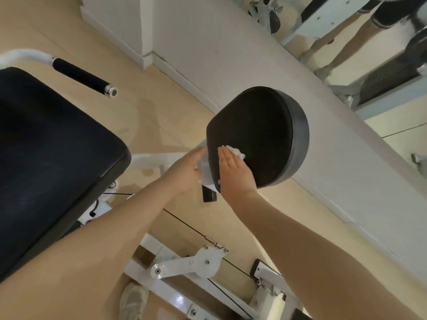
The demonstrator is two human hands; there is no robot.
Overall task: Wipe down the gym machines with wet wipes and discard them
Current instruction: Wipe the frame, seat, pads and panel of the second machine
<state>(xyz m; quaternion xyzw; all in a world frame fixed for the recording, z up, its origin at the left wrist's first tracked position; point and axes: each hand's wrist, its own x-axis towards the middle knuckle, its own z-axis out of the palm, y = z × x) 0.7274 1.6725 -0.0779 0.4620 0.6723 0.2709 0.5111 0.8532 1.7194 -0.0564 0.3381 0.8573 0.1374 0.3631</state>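
Observation:
A round black pad (261, 125) of the gym machine stands in the middle of the view on a white arm. My right hand (233, 170) lies flat on the pad's face with straight fingers, pressing a white wet wipe (235, 151) that sticks out past the fingertips. My left hand (187, 169) reaches behind the pad's left edge and holds the white bracket (205, 172) at its back; the fingertips are hidden there.
A large black seat cushion (50, 146) fills the left. A black foam handle (80, 76) juts out above it. White frame parts, a pulley plate (196, 262) and a cable lie below my arms. A white wall base and a mirror (369, 42) run along the right.

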